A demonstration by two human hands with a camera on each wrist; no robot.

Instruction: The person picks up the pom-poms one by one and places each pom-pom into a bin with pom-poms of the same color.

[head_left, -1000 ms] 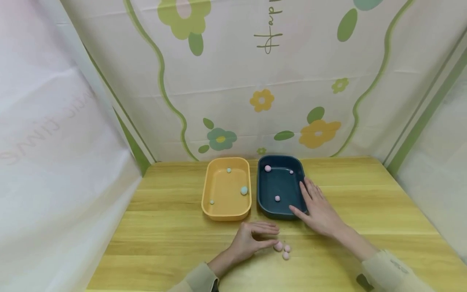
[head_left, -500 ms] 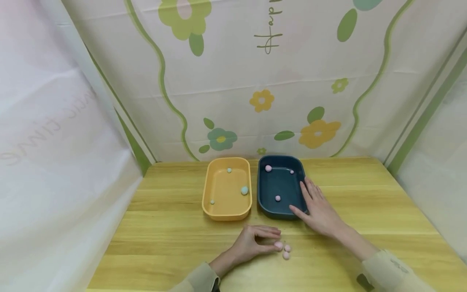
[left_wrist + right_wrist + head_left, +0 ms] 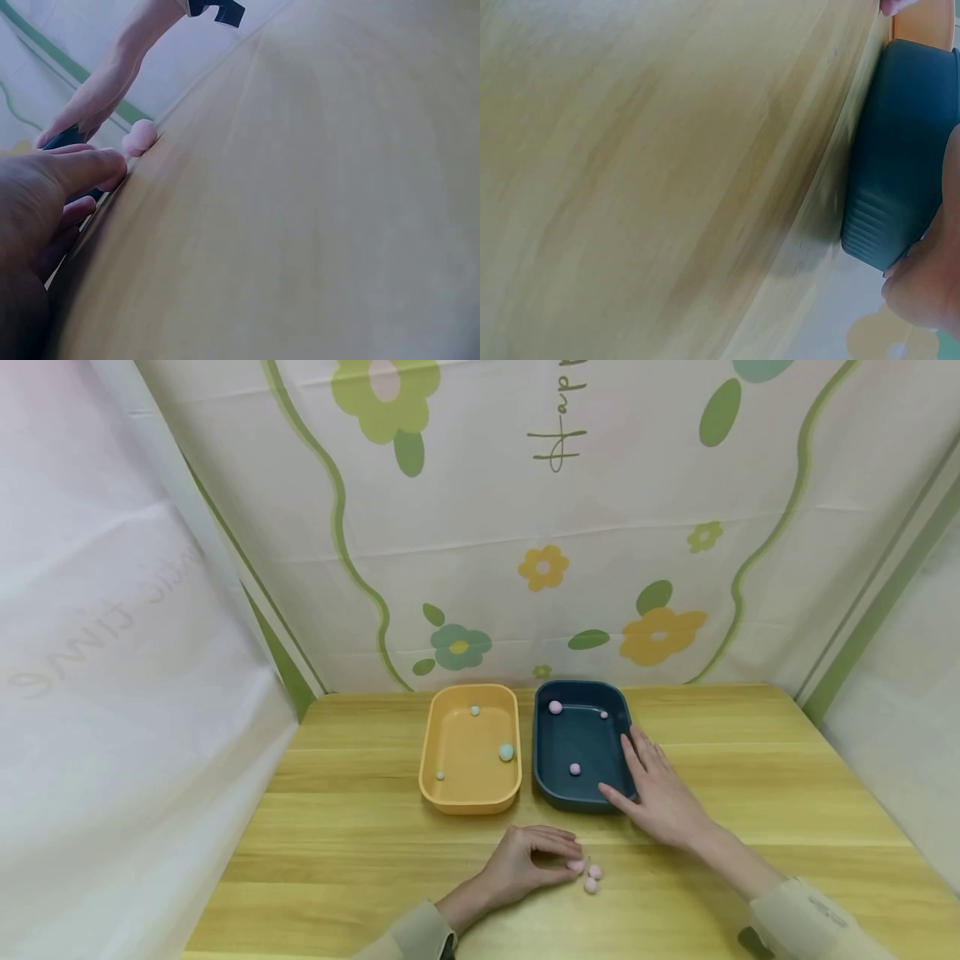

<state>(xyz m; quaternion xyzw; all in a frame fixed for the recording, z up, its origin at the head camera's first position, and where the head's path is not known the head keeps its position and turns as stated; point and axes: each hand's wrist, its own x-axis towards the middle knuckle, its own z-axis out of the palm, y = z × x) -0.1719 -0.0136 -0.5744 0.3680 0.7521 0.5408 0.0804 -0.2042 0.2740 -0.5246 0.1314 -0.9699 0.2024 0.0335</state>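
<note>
Left hand [image 3: 516,866] pinches pink ball [image 3: 575,866] at the table [image 3: 337,835], just beside two other balls [image 3: 591,886]; right hand [image 3: 663,797] rests, fingers spread, on blue tray [image 3: 573,803]. Advise light pinch, straight lift, neighbours undisturbed.

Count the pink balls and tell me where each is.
6 pink balls: in the dark blue tray, one far left, one far right, one nearer; on the table, one at the left hand, two just right of it. More may be hidden.
</note>
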